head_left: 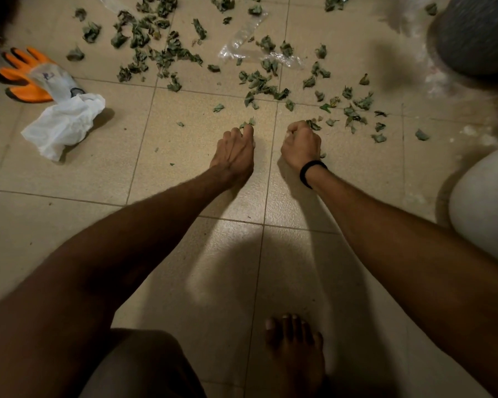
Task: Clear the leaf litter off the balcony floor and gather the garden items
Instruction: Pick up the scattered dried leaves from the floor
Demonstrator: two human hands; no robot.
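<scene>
The person is crouched over the tiled floor (184, 173), both hands down to the right of the orange glove (26, 73) and well apart from it. The left hand (236, 147) has its fingers curled together over a few dry leaves (140, 37), green scraps poking out at the tips. The right hand (301, 145), farther from the glove, is bunched into a fist with leaf bits at its edges; how much either holds I cannot tell. Most of the litter lies beyond the hands, spread from just right of the glove across to the far side. My worry is crumbling: brittle leaves squeezed this hard may break into flecks and drop back. The clear plastic film (250, 44) among them could get scooped up too.
</scene>
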